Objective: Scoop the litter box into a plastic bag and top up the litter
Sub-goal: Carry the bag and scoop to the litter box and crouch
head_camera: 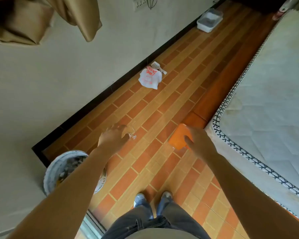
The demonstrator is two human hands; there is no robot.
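I stood at the near end of the tiled floor [162,107] with my right hand [199,143] closed around an orange container [179,136], probably the fresh litter. My left hand [113,137] hung loosely curled; whether it held anything I couldn't tell. The litter box [210,19] sat far off at one o'clock against the wall. The plastic bag [150,77] and slotted scoop [158,67] lay at twelve o'clock. I judged the topping up still undone.

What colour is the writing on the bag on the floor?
Red-orange print on a white plastic bag, seen in the head view.
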